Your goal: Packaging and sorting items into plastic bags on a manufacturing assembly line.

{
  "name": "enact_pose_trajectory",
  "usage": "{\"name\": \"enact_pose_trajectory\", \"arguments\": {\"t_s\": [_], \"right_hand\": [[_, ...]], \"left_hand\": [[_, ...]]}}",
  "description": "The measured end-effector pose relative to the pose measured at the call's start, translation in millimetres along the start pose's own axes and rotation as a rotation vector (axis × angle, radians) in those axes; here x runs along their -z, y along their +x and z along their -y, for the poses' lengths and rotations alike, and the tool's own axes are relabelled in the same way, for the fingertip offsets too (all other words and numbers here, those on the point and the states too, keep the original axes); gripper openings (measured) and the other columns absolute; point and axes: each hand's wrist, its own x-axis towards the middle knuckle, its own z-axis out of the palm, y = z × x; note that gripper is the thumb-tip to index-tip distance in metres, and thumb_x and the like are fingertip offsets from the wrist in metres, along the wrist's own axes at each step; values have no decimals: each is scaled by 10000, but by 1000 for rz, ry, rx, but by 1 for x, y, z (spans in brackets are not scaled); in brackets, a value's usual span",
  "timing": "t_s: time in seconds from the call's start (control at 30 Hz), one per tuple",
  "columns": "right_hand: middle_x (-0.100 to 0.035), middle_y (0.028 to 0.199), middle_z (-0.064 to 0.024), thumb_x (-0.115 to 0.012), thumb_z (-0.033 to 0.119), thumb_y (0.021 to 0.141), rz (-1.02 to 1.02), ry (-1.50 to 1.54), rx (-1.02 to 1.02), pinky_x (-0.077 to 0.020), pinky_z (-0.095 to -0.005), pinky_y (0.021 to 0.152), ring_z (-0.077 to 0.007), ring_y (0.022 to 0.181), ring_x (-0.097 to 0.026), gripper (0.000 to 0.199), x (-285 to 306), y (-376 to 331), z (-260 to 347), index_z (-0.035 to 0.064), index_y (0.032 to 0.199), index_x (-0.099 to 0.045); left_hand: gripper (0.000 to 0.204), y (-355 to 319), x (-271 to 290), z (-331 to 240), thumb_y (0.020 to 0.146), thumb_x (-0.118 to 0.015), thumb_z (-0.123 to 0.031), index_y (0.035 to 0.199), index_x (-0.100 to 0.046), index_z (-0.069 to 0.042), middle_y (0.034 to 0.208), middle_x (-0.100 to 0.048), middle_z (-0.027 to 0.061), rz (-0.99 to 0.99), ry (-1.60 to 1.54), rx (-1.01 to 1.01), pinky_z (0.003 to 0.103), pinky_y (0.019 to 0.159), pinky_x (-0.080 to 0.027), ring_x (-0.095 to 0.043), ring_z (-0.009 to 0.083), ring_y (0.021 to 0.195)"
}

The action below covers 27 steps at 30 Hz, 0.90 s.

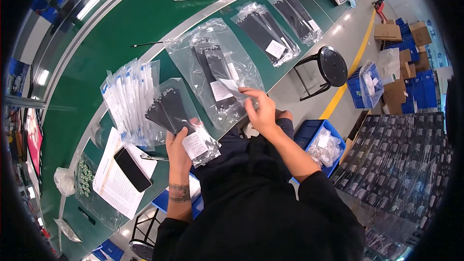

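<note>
My left hand [178, 151] grips a clear plastic bag of black strips [166, 111] by its lower end, beside a white label [195, 145]. The strips fan out toward the far left and have small pale tips. My right hand [261, 111] pinches a white paper slip [232, 88] between thumb and fingers. Under that slip lies a large clear bag [186, 58] with bundles of black strips [205, 55] and another white label [221, 92]. Whether the slip is attached to the large bag, I cannot tell.
Several blue-tipped clear packets [128, 99] lie left, near a phone [133, 169] on a printed sheet [108, 183]. Two more strip bags [263, 34] [295, 17] lie farther right. A black stool [332, 65] and a blue bin [309, 133] stand beyond the green table's [116, 29] edge.
</note>
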Motion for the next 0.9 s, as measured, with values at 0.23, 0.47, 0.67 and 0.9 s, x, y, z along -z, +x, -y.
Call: {"name": "enact_pose_trajectory", "arguments": {"t_s": [0.23,0.47,0.67,0.9], "right_hand": [[-619,879,-33,-591,-11,913,-345,790,-568,-481,-236,645,-114,762,-602,179,19,12,9,28,1078,-533],[-693,1124,-80,-666,104,856,479,170,309,-486,-374,787,-256,1043,-665,205,8,-5,73,60,1055,-691],[-629,1248,-138,-751,171,777,487,143,175,-431,-382,950,-280,1202,-567,424,3,9,36,66,1175,-646],[-551,1350,-113,-754,219,735,617,-386,142,-392,-398,975,-283,1231,-520,650,7,2,-9,83,1329,-528]], "left_hand": [[401,-3,-15,-4,933,-485,-32,1326,-428,26,1243,-585,277,52,-22,41,457,881,-559,-626,388,1095],[351,5,-21,12,980,-498,-92,1320,-445,-22,1203,-621,130,45,-310,137,365,856,-548,-651,238,1031],[502,-2,-16,4,870,-577,87,1338,-411,11,1178,-633,177,30,22,32,405,851,-580,-673,303,1018],[608,-5,-12,9,799,-502,149,1373,-371,-3,1238,-596,226,36,9,0,433,898,-562,-650,355,1068]]}}
